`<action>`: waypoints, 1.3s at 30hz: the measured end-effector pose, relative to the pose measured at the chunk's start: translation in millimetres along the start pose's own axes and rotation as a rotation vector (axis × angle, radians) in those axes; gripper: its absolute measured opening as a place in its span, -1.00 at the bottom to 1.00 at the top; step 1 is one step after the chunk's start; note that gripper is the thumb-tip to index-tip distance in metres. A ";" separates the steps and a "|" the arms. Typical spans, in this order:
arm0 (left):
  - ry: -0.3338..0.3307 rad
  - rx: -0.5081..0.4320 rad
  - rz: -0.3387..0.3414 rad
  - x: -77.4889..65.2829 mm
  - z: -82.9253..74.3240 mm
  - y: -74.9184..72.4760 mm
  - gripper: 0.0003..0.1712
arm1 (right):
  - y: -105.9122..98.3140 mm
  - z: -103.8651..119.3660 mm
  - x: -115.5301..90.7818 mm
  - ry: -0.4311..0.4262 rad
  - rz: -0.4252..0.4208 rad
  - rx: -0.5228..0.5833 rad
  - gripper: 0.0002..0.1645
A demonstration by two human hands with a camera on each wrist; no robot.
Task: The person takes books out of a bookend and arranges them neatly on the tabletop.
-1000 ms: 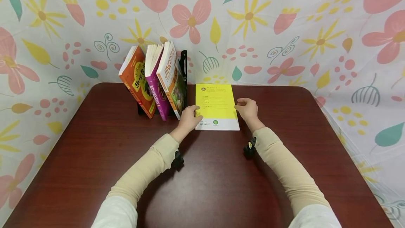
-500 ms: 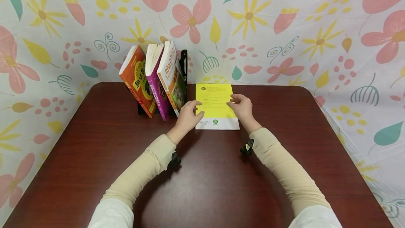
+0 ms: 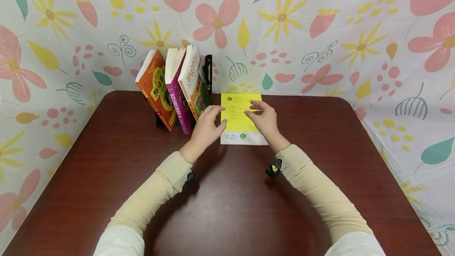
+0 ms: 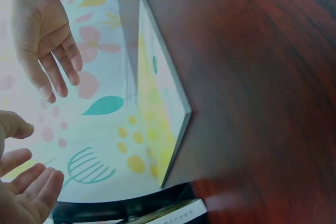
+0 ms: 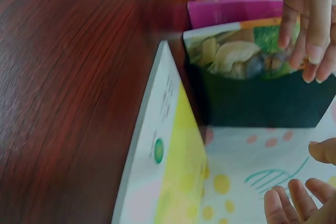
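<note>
Booklet (image 3: pixel 236 125) below, apart from fingers (image 3: pixel 215 110)

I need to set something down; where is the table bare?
Bare table: right of the yellow book, left of the orange book, in front between the sleeves. Crowded: back left, where the purple book and white book stand near the orange one; around the yellow book, where left hand and right hand hover.
</note>
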State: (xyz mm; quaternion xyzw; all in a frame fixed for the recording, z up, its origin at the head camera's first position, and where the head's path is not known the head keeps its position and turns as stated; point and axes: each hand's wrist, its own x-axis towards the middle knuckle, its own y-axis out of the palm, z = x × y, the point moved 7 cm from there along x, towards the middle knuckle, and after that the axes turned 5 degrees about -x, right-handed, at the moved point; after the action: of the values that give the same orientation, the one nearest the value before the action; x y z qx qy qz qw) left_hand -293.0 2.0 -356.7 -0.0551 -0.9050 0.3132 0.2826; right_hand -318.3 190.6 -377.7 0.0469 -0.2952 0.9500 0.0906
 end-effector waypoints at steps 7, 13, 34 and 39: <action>0.083 0.029 -0.068 1.3 -10.6 -21.0 -0.61 | 2.1 23.1 -7.2 -0.081 -0.001 0.009 -0.46; 0.156 0.064 -0.139 1.0 -18.5 -41.7 -0.63 | 4.3 41.0 -13.9 -0.143 -0.005 0.041 -0.49; 0.275 0.090 -0.420 -2.8 -20.3 -119.2 -0.63 | 29.8 81.5 -35.8 -0.279 0.017 0.125 -0.47; 0.262 0.080 -0.485 -3.9 -17.2 -135.0 -0.64 | 36.7 89.2 -40.5 -0.300 0.017 0.121 -0.47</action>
State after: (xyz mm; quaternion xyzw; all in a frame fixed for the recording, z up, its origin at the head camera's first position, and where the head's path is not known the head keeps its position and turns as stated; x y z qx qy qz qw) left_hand -269.9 -97.6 -266.7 0.1346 -0.8344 0.2621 0.4659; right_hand -282.8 104.2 -330.5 0.1910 -0.2482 0.9491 0.0342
